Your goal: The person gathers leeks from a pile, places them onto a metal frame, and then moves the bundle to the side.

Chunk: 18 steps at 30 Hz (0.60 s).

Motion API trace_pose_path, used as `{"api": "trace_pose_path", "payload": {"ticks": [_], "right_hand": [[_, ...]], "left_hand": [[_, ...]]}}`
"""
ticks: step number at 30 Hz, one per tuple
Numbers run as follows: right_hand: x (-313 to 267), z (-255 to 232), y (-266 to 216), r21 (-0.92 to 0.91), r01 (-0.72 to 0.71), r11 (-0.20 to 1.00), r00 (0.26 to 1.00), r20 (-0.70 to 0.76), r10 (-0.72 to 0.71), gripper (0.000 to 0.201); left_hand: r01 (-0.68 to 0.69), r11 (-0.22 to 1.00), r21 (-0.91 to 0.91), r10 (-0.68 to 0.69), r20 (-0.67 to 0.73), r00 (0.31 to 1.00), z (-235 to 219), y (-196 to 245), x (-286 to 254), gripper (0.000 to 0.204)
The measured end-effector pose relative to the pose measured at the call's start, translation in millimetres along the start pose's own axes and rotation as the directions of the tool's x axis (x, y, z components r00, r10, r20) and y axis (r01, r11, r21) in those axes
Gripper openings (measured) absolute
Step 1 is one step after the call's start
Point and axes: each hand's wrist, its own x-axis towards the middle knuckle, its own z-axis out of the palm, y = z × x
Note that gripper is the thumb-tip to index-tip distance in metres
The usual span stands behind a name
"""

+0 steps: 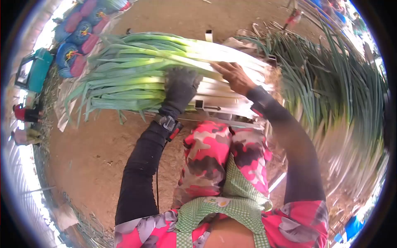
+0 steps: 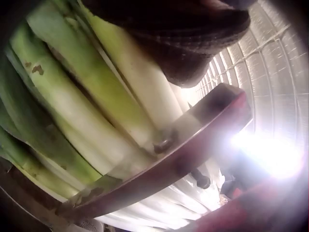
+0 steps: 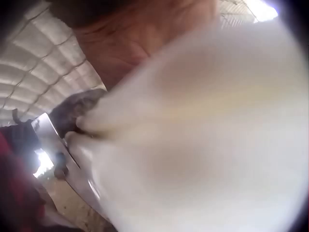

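A thick layer of leeks (image 1: 136, 53) lies across a low metal rack, green leaves to the left and white shafts to the right. My left hand (image 1: 180, 87), in a dark glove, rests over the middle of the stalks where green turns pale; I cannot tell how far its fingers curl round them. Its gloved fingers (image 2: 188, 58) lie over a pale stalk in the left wrist view. My bare right hand (image 1: 235, 77) lies on the white shafts, fingers extended leftward. Large blurred white shafts (image 3: 207, 145) fill the right wrist view beneath the palm.
Square metal posts (image 1: 199, 104) of the rack rise at its near and far sides. A large heap of leeks (image 1: 331, 78) lies to the right. Blue and pink bundles (image 1: 76, 53) stand at the upper left, near a teal vehicle-like thing (image 1: 40, 70). A person (image 1: 27, 113) is at the far left.
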Motion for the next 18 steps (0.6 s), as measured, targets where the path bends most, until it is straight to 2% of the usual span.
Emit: {"api": "trace_pose_path", "payload": {"ticks": [2,5,6,8,9,10,11,12,13,14,15,16,17,18], "right_hand": [[-12,-7,0,0.122,-0.055,0.991,0.997,0.059,0.048,0.065],[-28,-9,-8,0.041,-0.094,0.995,0.995,-0.027,0.096,0.067],[-28,-7,-7,0.053,-0.093,0.994,0.995,-0.041,0.096,0.066],[-24,3,-2,0.028,-0.098,0.995,0.994,-0.051,0.099,0.065],[-29,8,-2,0.010,-0.133,0.991,0.990,-0.042,0.133,0.065],[-29,6,-7,0.066,-0.097,0.993,0.989,-0.102,0.104,0.064],[-34,22,-5,0.016,-0.108,0.994,0.975,-0.195,0.109,0.059],[-38,19,-10,0.108,-0.170,0.979,0.977,-0.114,0.182,0.055],[-47,25,-10,0.088,-0.145,0.985,0.967,-0.196,0.160,0.053],[-54,22,-14,-0.013,-0.202,0.979,0.964,-0.178,0.196,0.051],[-69,-5,-27,0.221,-0.212,0.952,0.913,-0.302,0.274,0.050],[-87,-25,-34,0.252,-0.231,0.940,0.853,-0.413,0.320,0.052],[-111,-44,-37,0.283,-0.232,0.931,0.782,-0.514,0.351,0.054],[-137,-61,-37,0.306,-0.280,0.910,0.686,-0.600,0.413,0.057]], "left_hand": [[0.027,0.999,-0.024,-0.025,0.088,0.996,-10,5,5,0.027],[-0.011,0.981,-0.192,0.014,0.013,1.000,-21,2,9,0.023],[0.026,0.957,-0.289,-0.020,0.023,1.000,-26,-1,10,0.021],[-0.123,0.987,-0.106,0.107,-0.148,0.983,-36,-12,23,0.023],[-0.059,0.989,-0.134,0.043,-0.121,0.992,-41,-20,36,0.027],[-0.097,0.983,0.158,0.111,-0.082,0.991,-19,-42,34,0.025],[-0.135,0.954,0.269,0.087,0.183,0.979,-19,-54,30,0.024],[-0.246,0.952,0.181,0.236,0.076,0.969,-17,-56,27,0.017],[-0.319,0.905,0.281,0.325,0.025,0.945,-23,-47,26,0.014],[-0.302,0.891,0.338,0.282,0.106,0.953,-18,-58,20,0.017],[-0.323,0.882,0.343,0.304,0.110,0.946,-17,-55,13,0.025],[-0.325,0.838,0.439,0.247,0.226,0.942,-25,-48,9,0.030],[-0.283,0.867,0.410,0.218,0.199,0.955,-19,-53,5,0.030],[-0.280,0.852,0.443,0.194,0.231,0.954,-15,-53,5,0.030]]}}
